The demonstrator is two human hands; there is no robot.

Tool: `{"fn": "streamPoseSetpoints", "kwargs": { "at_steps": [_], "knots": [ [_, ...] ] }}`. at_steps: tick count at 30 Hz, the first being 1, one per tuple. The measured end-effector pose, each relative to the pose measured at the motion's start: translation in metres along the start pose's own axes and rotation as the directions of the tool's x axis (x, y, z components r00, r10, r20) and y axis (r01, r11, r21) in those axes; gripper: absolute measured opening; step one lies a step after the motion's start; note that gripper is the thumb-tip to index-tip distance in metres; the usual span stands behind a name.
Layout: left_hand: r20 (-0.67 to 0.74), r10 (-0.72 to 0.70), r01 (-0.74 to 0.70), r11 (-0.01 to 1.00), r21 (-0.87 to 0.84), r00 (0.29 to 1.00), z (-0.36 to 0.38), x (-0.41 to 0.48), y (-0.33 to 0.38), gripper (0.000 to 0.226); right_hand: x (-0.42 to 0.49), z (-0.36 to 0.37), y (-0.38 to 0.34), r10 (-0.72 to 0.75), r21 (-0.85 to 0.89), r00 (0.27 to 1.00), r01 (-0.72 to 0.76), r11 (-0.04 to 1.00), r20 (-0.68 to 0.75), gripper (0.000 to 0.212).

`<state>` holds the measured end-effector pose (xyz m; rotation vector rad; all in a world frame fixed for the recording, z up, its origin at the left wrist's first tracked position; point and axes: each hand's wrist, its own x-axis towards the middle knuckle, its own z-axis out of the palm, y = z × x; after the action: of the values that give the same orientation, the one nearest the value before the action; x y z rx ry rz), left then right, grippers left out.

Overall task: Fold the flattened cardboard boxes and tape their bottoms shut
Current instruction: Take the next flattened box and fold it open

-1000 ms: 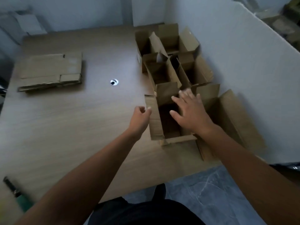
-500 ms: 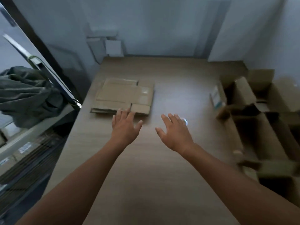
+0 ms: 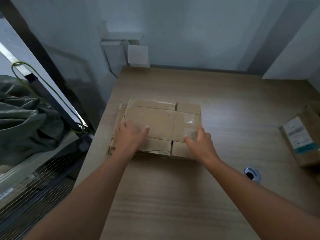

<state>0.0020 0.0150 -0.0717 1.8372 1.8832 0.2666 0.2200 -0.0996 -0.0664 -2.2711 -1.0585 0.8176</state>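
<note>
A stack of flattened cardboard boxes (image 3: 161,122) lies on the wooden table (image 3: 173,196), near its left edge. My left hand (image 3: 129,137) rests on the left part of the top sheet with the thumb spread towards the middle. My right hand (image 3: 199,141) is at the stack's near right corner. Its thumb lies on the near flap and its fingers bend over the right edge of the top flattened box. A strip of clear tape (image 3: 189,121) shines on the top sheet just beyond my right hand.
An assembled cardboard box with a white and teal label (image 3: 301,137) stands at the right edge of the view. A round cable hole (image 3: 252,174) sits in the table to the near right. Left of the table are a metal rack and a grey cloth (image 3: 26,118).
My view turned left, away from the row of folded boxes. Both hands travelled across the table and landed on the flattened stack, the right one now curling over its right edge.
</note>
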Motion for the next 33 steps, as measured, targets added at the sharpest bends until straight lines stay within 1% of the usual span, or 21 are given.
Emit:
{"fn": "streamPoseSetpoints", "kwargs": {
  "at_steps": [2, 3, 5, 8, 10, 11, 13, 14, 15, 17, 18, 20, 22, 23, 25, 27, 29, 30, 31, 33],
  "knots": [
    [-0.077, -0.050, 0.045, 0.997, -0.061, 0.996, 0.002, 0.001, -0.001, 0.092, 0.001, 0.004, 0.000, 0.003, 0.080, 0.996, 0.003, 0.997, -0.085, 0.078],
    [-0.083, -0.076, 0.071, 0.995, -0.068, 0.994, 0.000, 0.003, -0.001, 0.095, 0.002, 0.004, 0.000, 0.001, 0.086, 0.993, 0.009, 0.996, -0.118, 0.078],
    [-0.064, -0.085, 0.082, 0.995, -0.054, 0.994, -0.004, 0.010, -0.002, 0.099, 0.002, 0.003, -0.003, 0.010, 0.139, 0.990, 0.010, 0.990, -0.140, 0.079],
    [-0.041, -0.052, 0.048, 0.994, -0.103, 0.998, -0.009, 0.012, 0.001, 0.107, -0.005, -0.005, -0.008, 0.006, 0.230, 0.985, 0.034, 0.973, -0.173, 0.078],
    [0.022, -0.101, 0.101, 0.995, -0.023, 0.995, -0.008, 0.000, 0.000, 0.109, -0.013, -0.008, -0.006, 0.058, 0.289, 0.987, -0.013, 0.957, -0.150, 0.072],
    [0.041, -0.122, 0.121, 0.993, 0.006, 0.992, -0.007, -0.005, -0.003, 0.110, -0.016, -0.007, -0.002, 0.087, 0.350, 0.988, -0.037, 0.936, -0.130, 0.065],
    [0.044, -0.122, 0.121, 0.992, 0.033, 0.992, -0.006, -0.012, -0.008, 0.120, -0.019, -0.003, 0.008, 0.109, 0.520, 0.992, -0.060, 0.852, -0.064, 0.042],
    [0.032, -0.113, 0.112, 0.993, 0.040, 0.993, -0.007, -0.013, -0.009, 0.124, -0.022, -0.005, 0.013, 0.104, 0.600, 0.994, -0.069, 0.797, -0.023, 0.034],
    [0.023, -0.093, 0.092, 0.995, 0.031, 0.995, -0.007, -0.016, -0.012, 0.121, -0.027, -0.008, 0.017, 0.074, 0.659, 0.997, -0.063, 0.749, 0.011, 0.029],
    [-0.005, -0.039, 0.039, 0.999, 0.006, 0.999, -0.008, -0.029, -0.018, 0.110, -0.045, -0.017, 0.027, -0.020, 0.725, 0.999, -0.016, 0.689, 0.041, 0.026],
    [-0.018, -0.031, 0.031, 0.999, -0.022, 0.999, -0.011, -0.041, -0.019, 0.108, -0.056, -0.023, 0.033, -0.058, 0.746, 0.997, 0.008, 0.666, 0.041, 0.026],
    [-0.059, -0.014, 0.005, 0.989, -0.151, 0.998, -0.019, -0.069, -0.022, 0.110, -0.086, -0.041, 0.048, -0.107, 0.777, 0.993, 0.036, 0.629, 0.040, 0.029],
    [-0.030, -0.022, 0.009, 0.925, -0.379, 0.999, -0.034, -0.112, -0.019, 0.111, -0.123, -0.063, 0.066, -0.158, 0.788, 0.985, 0.047, 0.614, 0.065, 0.032],
    [-0.004, -0.018, 0.013, 0.869, -0.495, 1.000, -0.038, -0.132, -0.020, 0.104, -0.143, -0.075, 0.076, -0.181, 0.789, 0.980, 0.046, 0.613, 0.083, 0.032],
    [0.034, 0.006, 0.017, 0.761, -0.648, 0.999, -0.051, -0.184, -0.017, 0.084, -0.185, -0.101, 0.097, -0.204, 0.797, 0.973, 0.039, 0.603, 0.107, 0.031],
    [0.070, 0.038, 0.029, 0.649, -0.760, 0.997, -0.062, -0.237, -0.015, 0.077, -0.229, -0.124, 0.121, -0.211, 0.794, 0.972, 0.046, 0.607, 0.105, 0.030],
    [0.149, 0.067, 0.093, 0.521, -0.849, 0.987, -0.068, -0.291, -0.016, 0.070, -0.271, -0.140, 0.146, -0.207, 0.746, 0.973, 0.064, 0.663, 0.101, 0.030],
    [0.174, 0.084, 0.113, 0.477, -0.872, 0.981, -0.069, -0.319, -0.017, 0.069, -0.293, -0.146, 0.158, -0.202, 0.717, 0.974, 0.067, 0.694, 0.104, 0.031],
    [0.189, 0.105, 0.122, 0.451, -0.884, 0.976, -0.068, -0.347, -0.017, 0.070, -0.315, -0.150, 0.169, -0.182, 0.698, 0.978, 0.058, 0.714, 0.105, 0.031],
    [0.181, 0.145, 0.107, 0.411, -0.905, 0.973, -0.062, -0.397, -0.020, 0.074, -0.355, -0.156, 0.182, -0.144, 0.716, 0.985, 0.031, 0.697, 0.097, 0.031]
  ]
}}
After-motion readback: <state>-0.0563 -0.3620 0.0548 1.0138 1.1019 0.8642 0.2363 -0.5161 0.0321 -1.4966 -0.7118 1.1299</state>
